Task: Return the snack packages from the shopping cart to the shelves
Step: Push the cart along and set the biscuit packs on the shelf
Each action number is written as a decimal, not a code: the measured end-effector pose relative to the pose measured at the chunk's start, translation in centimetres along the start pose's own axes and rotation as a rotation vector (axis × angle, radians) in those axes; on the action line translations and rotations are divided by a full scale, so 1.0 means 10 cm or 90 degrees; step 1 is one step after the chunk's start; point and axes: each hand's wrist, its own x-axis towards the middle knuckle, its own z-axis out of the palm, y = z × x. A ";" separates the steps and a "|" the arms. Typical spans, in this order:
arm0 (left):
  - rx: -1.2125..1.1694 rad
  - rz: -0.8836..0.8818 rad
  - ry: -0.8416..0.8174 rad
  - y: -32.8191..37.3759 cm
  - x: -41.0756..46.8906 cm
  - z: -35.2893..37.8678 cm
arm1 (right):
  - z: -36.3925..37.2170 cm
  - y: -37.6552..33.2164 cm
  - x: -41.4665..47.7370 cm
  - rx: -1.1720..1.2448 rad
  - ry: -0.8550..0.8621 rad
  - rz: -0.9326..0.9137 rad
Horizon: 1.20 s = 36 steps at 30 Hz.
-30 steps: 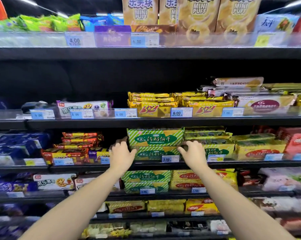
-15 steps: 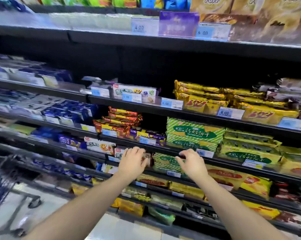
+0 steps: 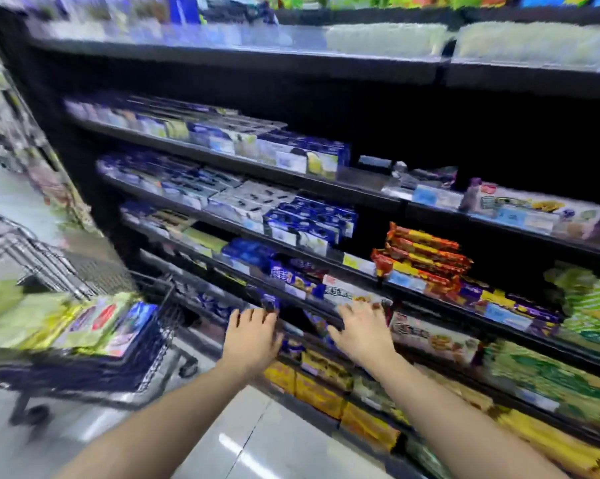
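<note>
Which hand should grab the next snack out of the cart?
Probably the left hand: it is empty, fingers spread, and nearer the shopping cart, which sits to its left with snack packages inside. The right hand is empty too, but farther away, by the shelves.

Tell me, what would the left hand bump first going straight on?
Probably the blue snack pack on the shelf edge, just past the left hand; blur hides the depth.
</note>
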 end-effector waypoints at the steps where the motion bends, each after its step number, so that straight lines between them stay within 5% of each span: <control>1: 0.008 -0.018 0.002 -0.25 -0.02 0.03 | 0.02 -0.27 0.13 -0.005 -0.003 -0.022; 17: -0.001 -0.361 -0.113 -3.08 0.16 0.20 | 0.51 -3.31 2.40 -0.010 -0.022 -0.380; 36: 0.021 -0.679 -0.082 -5.59 0.40 0.23 | 0.71 -6.07 4.46 0.007 -0.083 -0.658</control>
